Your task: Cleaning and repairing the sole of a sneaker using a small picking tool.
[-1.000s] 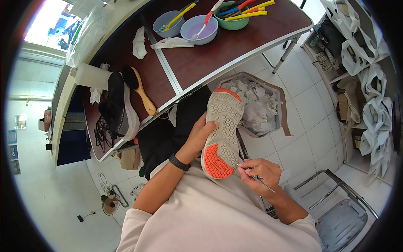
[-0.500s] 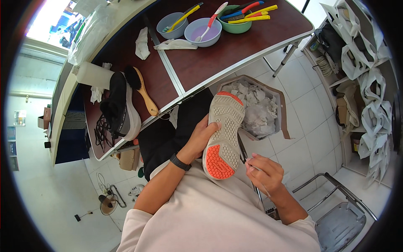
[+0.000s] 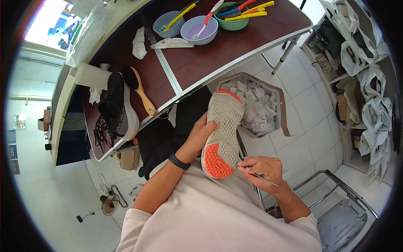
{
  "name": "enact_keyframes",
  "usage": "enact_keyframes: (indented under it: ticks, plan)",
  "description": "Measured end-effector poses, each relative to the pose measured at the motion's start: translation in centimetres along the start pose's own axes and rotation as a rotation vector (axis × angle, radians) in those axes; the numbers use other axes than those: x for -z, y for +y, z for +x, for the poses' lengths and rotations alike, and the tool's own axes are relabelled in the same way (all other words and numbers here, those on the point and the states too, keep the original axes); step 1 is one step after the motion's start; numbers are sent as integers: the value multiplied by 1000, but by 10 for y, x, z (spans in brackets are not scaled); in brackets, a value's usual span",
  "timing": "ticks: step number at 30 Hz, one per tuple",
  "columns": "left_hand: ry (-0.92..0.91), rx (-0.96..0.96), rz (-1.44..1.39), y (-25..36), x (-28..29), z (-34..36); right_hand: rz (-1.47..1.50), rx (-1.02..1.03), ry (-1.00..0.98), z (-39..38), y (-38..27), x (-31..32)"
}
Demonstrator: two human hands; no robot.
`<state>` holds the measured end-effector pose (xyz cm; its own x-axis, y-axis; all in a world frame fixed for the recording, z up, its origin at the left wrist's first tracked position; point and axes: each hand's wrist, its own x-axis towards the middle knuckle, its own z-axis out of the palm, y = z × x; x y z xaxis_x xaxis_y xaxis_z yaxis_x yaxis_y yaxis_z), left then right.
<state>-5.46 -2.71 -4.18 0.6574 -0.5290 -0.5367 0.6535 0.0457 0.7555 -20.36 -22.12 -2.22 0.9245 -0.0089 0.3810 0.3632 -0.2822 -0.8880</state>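
A shoe point(image 3: 223, 133) is held in front of me, its pale grey sole with orange patches at toe and heel facing up. My left hand point(image 3: 202, 136) is closed around the shoe's left side, thumb pressed on the middle of the sole. Beside the heel, my right hand point(image 3: 263, 171) pinches a thin metal pick-like tool point(image 3: 265, 179). Its rear end sticks out past my palm, while its tip is at the heel's right edge; whether it touches cannot be made out. On the table to the left rests the other shoe point(image 3: 131, 115), dark with a white midsole, next to loose black laces point(image 3: 102, 136).
A wooden-handled brush point(image 3: 143, 96) lies on the dark red table point(image 3: 210, 67). Bowls point(image 3: 206, 37) with brushes stand farther back. Below the table edge is a box point(image 3: 282, 105) of crumpled paper. A metal chair point(image 3: 342, 216) stands at right, near shelves with white bags point(image 3: 371, 122).
My right hand has moved slightly left and up, bringing the tool to the heel's edge, and the tool has swung to a flatter angle. The left hand and shoe have barely shifted.
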Motion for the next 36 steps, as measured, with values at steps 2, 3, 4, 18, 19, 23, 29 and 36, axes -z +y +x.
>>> enact_keyframes:
  ticks: [2, 3, 4, 18, 19, 23, 29, 36]
  plan:
    - [-5, -4, 3, 0, 0, 0, 20, -27, -20, 0, -1, 2]
    - [-8, -8, 6, -1, 0, 0, 28, -76, -49, 1, -1, 3]
    - [-9, -9, 7, -1, 0, 0, 37, -123, -78, 1, -1, 4]
    - [-12, 24, 10, 0, 5, 1, -23, -205, 305, -15, -2, -6]
    - [-12, 23, 9, 0, 4, 2, 73, -238, 243, -15, -2, -6]
    - [-10, 5, 1, 1, 0, 0, 100, -226, 202, -13, -3, -11]
    - [-11, 6, -11, 1, 1, 0, 53, -157, 146, -9, -5, -16]
    - [13, -18, 3, -4, 2, 1, -252, 1, 188, -8, -5, -16]
